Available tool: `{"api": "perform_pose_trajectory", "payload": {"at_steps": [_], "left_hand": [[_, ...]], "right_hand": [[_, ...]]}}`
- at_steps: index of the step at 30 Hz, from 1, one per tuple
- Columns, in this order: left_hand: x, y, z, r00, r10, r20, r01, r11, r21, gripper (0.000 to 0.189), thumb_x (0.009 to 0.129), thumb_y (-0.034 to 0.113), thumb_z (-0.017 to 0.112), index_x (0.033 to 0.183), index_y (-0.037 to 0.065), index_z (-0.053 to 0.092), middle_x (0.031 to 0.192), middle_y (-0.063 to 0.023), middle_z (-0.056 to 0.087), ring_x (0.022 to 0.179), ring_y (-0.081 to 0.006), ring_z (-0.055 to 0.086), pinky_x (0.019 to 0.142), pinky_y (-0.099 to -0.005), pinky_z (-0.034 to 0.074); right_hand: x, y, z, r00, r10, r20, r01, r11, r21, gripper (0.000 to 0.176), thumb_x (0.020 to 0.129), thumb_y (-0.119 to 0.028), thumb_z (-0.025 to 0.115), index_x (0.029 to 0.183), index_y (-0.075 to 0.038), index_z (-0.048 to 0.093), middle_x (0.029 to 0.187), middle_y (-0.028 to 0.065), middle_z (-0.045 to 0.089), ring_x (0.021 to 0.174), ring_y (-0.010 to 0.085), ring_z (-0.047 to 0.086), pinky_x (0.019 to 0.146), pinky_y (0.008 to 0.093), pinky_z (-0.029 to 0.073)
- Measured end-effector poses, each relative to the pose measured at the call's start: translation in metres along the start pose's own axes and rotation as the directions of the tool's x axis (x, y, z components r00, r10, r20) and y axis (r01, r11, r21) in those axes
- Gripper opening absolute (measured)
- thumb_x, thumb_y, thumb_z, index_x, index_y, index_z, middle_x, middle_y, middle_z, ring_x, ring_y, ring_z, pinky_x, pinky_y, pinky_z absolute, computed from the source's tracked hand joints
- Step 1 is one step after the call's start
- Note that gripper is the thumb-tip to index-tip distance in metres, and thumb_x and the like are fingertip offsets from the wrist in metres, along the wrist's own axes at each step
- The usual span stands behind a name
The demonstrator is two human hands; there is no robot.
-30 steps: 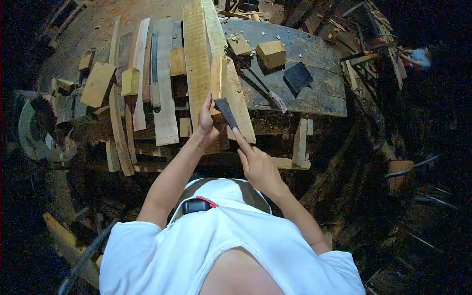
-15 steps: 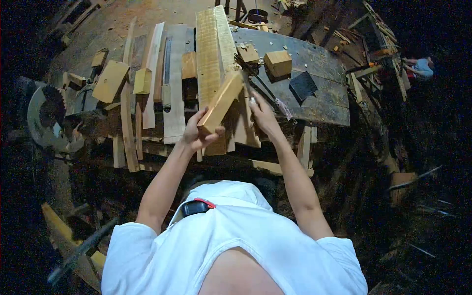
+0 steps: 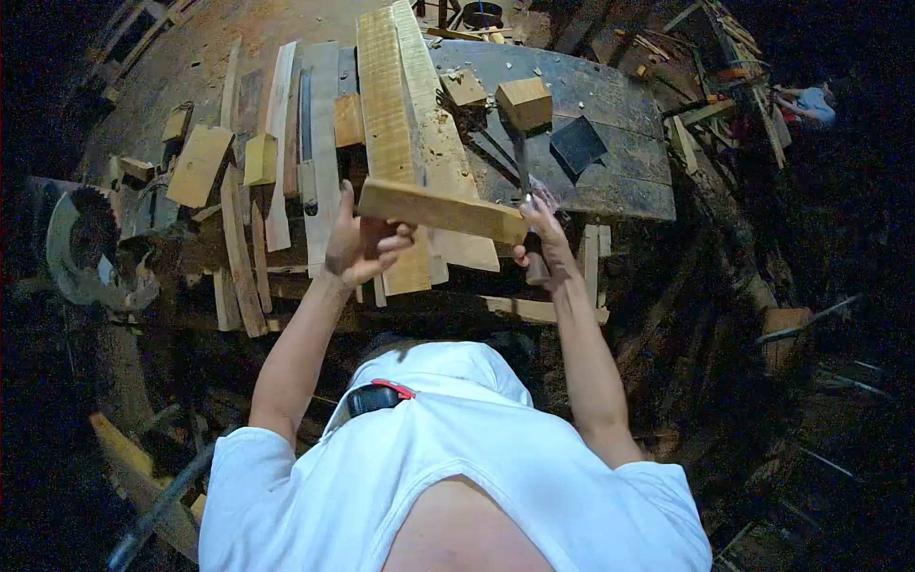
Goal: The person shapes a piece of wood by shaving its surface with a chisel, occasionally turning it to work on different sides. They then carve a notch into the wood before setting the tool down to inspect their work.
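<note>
A rectangular wooden block (image 3: 443,212) lies across the space between my hands, above the near edge of the workbench. My left hand (image 3: 364,238) is at its left end, fingers apart and partly curled, with the thumb up beside the end. My right hand (image 3: 548,240) is closed round the dark handle of a chisel-like tool (image 3: 535,255), whose blade points away from me. The block's right end touches or nearly touches that hand. Long rough boards (image 3: 386,105) lie beneath and beyond the block.
On the workbench (image 3: 620,124) are a wooden cube (image 3: 524,103), a smaller block (image 3: 464,88) and a dark square plate (image 3: 578,148). Several narrow strips lie left of the boards. A round toothed blade (image 3: 67,238) is far left. A person (image 3: 812,105) is far right.
The block has turned from slanting away from me to nearly crosswise. My right hand has moved right and nearer, with the tool upright. My left hand has opened somewhat and shifted left.
</note>
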State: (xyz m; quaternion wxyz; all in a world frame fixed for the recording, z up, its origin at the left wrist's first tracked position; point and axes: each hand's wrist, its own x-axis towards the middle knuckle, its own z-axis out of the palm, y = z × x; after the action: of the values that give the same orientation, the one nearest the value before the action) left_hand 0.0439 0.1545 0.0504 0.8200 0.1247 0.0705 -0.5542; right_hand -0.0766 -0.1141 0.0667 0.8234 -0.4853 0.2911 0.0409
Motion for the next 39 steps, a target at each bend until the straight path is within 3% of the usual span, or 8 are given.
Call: {"api": "perform_pose_trajectory", "payload": {"at_steps": [3,4,7,15,19,21,26,39], "left_hand": [[0.031,-0.007,0.016,0.961,0.171,-0.216,-0.143,0.980,0.141,0.083,0.083,0.077,0.034,0.120,0.004,0.048,0.088,-0.0088,0.049,0.075,-0.0144,0.045,0.066,-0.0324,0.043],[0.043,-0.023,0.016,0.899,0.401,-0.176,-0.261,0.813,0.520,0.077,0.084,0.072,0.041,0.123,0.006,0.046,0.097,-0.0071,0.048,0.087,-0.0147,0.045,0.081,-0.0333,0.040],[0.072,-0.055,0.038,0.830,0.405,-0.384,-0.179,0.845,0.503,0.070,0.087,0.065,0.045,0.125,0.006,0.043,0.108,-0.0083,0.051,0.104,-0.0194,0.051,0.094,-0.0388,0.043],[0.097,-0.057,-0.022,0.887,0.300,-0.350,-0.138,0.897,0.420,0.054,0.097,0.049,0.038,0.125,0.004,0.042,0.101,-0.0146,0.059,0.080,-0.0254,0.066,0.067,-0.0403,0.058],[0.086,-0.046,-0.018,0.891,0.126,-0.436,0.037,0.937,0.347,0.048,0.099,0.042,0.035,0.132,0.008,0.037,0.107,-0.0153,0.058,0.080,-0.0254,0.066,0.061,-0.0480,0.058],[0.089,-0.050,-0.029,0.846,0.408,-0.343,-0.120,0.772,0.624,0.051,0.099,0.040,0.035,0.141,0.010,0.029,0.109,-0.0140,0.057,0.079,-0.0253,0.066,0.058,-0.0455,0.058],[0.100,-0.064,-0.041,0.735,0.637,-0.230,-0.198,0.527,0.827,0.052,0.101,0.027,0.036,0.147,0.008,0.020,0.147,-0.0149,0.029,0.135,-0.0222,0.028,0.111,-0.0302,0.018],[0.110,-0.071,-0.055,0.693,0.698,-0.180,-0.171,0.401,0.900,0.050,0.099,0.019,0.036,0.144,0.003,0.023,0.142,-0.0168,0.033,0.130,-0.0246,0.033,0.108,-0.0321,0.025]], "right_hand": [[-0.005,0.025,0.001,0.994,-0.072,-0.076,0.081,0.990,0.114,0.055,0.082,-0.039,0.065,0.124,-0.012,0.040,0.077,0.0047,0.055,0.046,0.0102,0.053,0.035,0.0216,0.042],[-0.010,0.028,0.013,0.995,-0.070,-0.074,0.078,0.990,0.114,0.055,0.082,-0.039,0.065,0.124,-0.012,0.040,0.077,0.0047,0.055,0.046,0.0102,0.053,0.035,0.0216,0.042],[-0.026,0.031,0.046,0.955,-0.144,-0.261,0.169,0.983,0.076,0.058,0.085,-0.034,0.063,0.129,-0.012,0.032,0.085,0.0050,0.053,0.054,0.0104,0.056,0.037,0.0218,0.044],[-0.029,0.026,0.054,0.931,-0.335,-0.144,0.283,0.913,-0.294,0.062,0.092,-0.032,0.055,0.142,-0.010,0.026,0.078,0.0042,0.053,0.042,0.0092,0.048,0.037,0.0229,0.041],[-0.055,0.024,0.043,0.988,-0.154,0.002,0.115,0.730,-0.674,0.051,0.097,-0.026,0.042,0.144,-0.011,0.029,0.085,0.0120,0.059,0.066,0.0194,0.061,0.061,0.0321,0.048],[-0.069,0.032,0.041,0.955,-0.241,0.174,0.277,0.513,-0.812,0.050,0.097,-0.023,0.040,0.144,-0.011,0.029,0.100,0.0217,0.061,0.089,0.0340,0.062,0.079,0.0388,0.045],[-0.088,0.035,0.046,0.976,-0.129,0.177,0.211,0.337,-0.918,0.050,0.097,-0.019,0.039,0.145,-0.011,0.027,0.103,0.0321,0.058,0.096,0.0458,0.057,0.079,0.0467,0.044],[-0.062,0.036,0.053,0.980,-0.177,0.096,0.165,0.432,-0.886,0.049,0.097,-0.021,0.037,0.144,-0.011,0.027,0.079,0.0348,0.058,0.075,0.0505,0.058,0.067,0.0570,0.043]]}}
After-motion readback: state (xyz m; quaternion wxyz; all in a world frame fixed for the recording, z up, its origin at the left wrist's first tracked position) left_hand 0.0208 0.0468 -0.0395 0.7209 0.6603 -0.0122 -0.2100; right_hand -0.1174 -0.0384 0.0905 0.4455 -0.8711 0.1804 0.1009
